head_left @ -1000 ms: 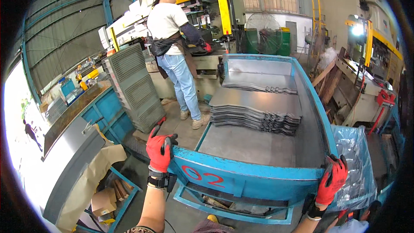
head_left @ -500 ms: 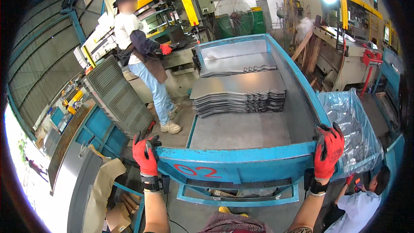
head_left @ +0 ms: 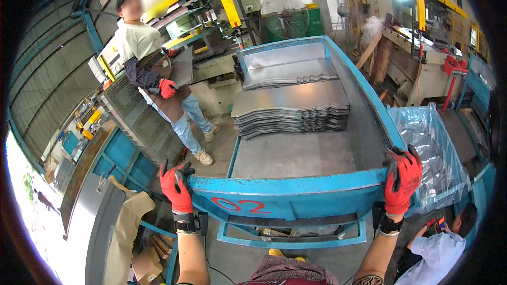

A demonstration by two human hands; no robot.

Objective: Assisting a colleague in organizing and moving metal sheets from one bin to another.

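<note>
Item: large open-topped rectangular bin of blue-painted metal (head_left: 288, 183), red marking on its near wall. It stood directly ahead of the person, its long axis running away from the body.

Left hand in red-and-black glove (head_left: 176, 187): at the bin's near left corner, fingers bent, partly raised. Right hand in matching glove (head_left: 403, 184): at the bin's near right corner, fingers curved at the rim. Both were about equally near, the bin's length lying ahead of and between them; whether either gripped firmly could not be told.

Contents: tall stack of grey, wavy-edged metal sheets (head_left: 290, 108), mid-bin; lower stack of similar sheets (head_left: 288, 75), toward the bin's far end.

Right of the bin: blue crate lined with clear plastic (head_left: 430, 153). Left of the bin: co-worker in dark cap and brown apron (head_left: 140, 39), standing. Beyond the bin: green metal drum (head_left: 315, 21).
</note>
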